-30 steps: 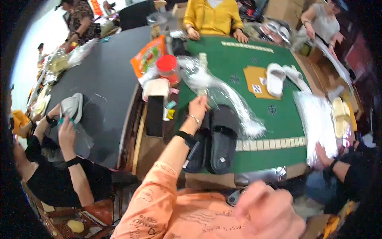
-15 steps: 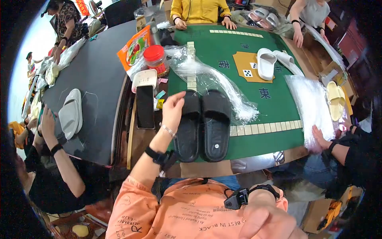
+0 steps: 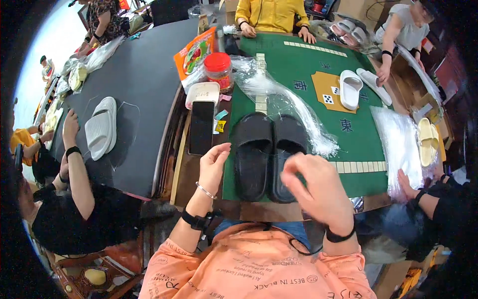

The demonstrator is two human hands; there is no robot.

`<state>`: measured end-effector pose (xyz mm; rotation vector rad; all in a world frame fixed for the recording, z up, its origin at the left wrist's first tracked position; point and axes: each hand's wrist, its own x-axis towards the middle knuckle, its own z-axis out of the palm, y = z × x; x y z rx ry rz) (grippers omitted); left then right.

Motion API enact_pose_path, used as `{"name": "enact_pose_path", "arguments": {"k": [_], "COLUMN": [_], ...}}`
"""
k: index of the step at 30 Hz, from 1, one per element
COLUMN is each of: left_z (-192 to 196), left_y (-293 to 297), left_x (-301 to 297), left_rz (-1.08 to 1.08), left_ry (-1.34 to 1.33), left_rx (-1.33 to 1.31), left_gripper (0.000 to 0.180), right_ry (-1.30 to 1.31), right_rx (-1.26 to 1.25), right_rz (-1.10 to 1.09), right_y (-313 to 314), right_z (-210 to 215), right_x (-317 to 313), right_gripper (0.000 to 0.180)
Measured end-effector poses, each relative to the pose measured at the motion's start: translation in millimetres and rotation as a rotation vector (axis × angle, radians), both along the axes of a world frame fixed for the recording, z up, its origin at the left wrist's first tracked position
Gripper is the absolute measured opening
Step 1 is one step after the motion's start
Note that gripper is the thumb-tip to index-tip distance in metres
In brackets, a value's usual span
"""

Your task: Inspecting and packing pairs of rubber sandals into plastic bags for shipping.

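A pair of black slide slippers lies side by side on the green mat (image 3: 279, 60) in front of me, the left slipper (image 3: 253, 130) and the right slipper (image 3: 291, 130) with toes pointing away. Just left of the pair is my left hand (image 3: 213, 167), thumb and fingertips pinched together. A fine strand seems to cross the slippers near it, but I cannot make out what the fingers hold. My right hand (image 3: 318, 187) hovers over the heel of the right slipper, fingers curled in and partly hidden. Beyond the slippers, a bundle of thin clear-white plastic strands (image 3: 294, 107) spills from a bag.
Left of the mat are a phone (image 3: 201, 128), a white container (image 3: 203, 93), a red-lidded jar (image 3: 218, 70) and an orange packet (image 3: 195, 52). Grey slippers (image 3: 101, 128) lie on the dark table. White slippers (image 3: 351, 89) and clear bags (image 3: 396, 144) are at right, with other people's hands close by.
My right hand has come up from near my chest to over the slippers. My left hand has drawn back from the left slipper's strap toward me. The view has shifted leftward.
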<state>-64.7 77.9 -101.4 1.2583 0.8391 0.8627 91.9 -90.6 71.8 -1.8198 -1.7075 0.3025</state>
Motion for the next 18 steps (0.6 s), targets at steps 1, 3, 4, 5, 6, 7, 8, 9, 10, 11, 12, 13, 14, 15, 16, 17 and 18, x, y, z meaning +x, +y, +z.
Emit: {"name": "enact_pose_path", "arguments": {"k": [1,3,4,5,6,7,8,9,10,11,12,13,14,15,16,17,18], "left_z": [2,16,21,23,28,33,38,42,46,51,54,54,57,62,64,65,63], "left_y": [2,-1,1,2,2,7,11,12,16,19,24,31,39,46,53,63,72], "left_x": [-4,-12,-14,-17,-20,-27,-34,-37,-42,-47,-56,-65,-75,-85,-98,-108,-125], "left_rz": [0.004,0.014,0.014,0.024,0.033,0.041,0.053,0.055,0.088,0.127,0.176,0.223,0.305,0.382,0.441,0.536,0.622], "left_ry": [-0.042,-0.056,-0.036,-0.011,-0.009,-0.023,-0.035,-0.063,-0.055,-0.047,-0.101,-0.156,-0.185,-0.213,-0.248,-0.272,-0.333], "left_rx": [-0.066,-0.083,-0.075,-0.07,-0.069,-0.058,-0.044,-0.057,-0.03,-0.002,-0.004,-0.023,-0.045,-0.068,-0.067,-0.057,-0.012], "left_gripper": [0.022,0.02,0.019,0.019,0.019,0.019,0.02,0.021,0.023,0.026,0.029,0.033,0.035,0.036,0.039,0.038,0.034], "right_ry": [-0.121,-0.088,-0.18,-0.268,-0.266,-0.292,-0.318,-0.326,-0.236,-0.15,-0.146,-0.147,-0.163,-0.177,-0.194,-0.218,-0.206], "right_rx": [-0.197,-0.253,-0.148,-0.047,-0.045,-0.059,-0.07,-0.087,-0.156,-0.227,-0.223,-0.223,-0.196,-0.172,-0.17,-0.172,-0.12], "right_rz": [-0.183,-0.19,-0.152,-0.105,-0.096,-0.097,-0.096,-0.095,-0.089,-0.076,-0.079,-0.089,-0.092,-0.1,-0.121,-0.161,-0.214], "right_y": [10,16,21,27,32,44,54,54,58,59,57,52,46,41,38,31,29], "right_z": [-29,-82,-107,-127,-136,-143,-147,-148,-148,-145,-141,-135,-130,-124,-114,-99,-84], "right_x": [8,20,24,26,25,20,14,12,11,11,6,4,4,4,9,17,27], "right_gripper": [0.02,0.029,0.033,0.038,0.038,0.042,0.046,0.047,0.048,0.049,0.049,0.049,0.049,0.05,0.051,0.052,0.052]}}
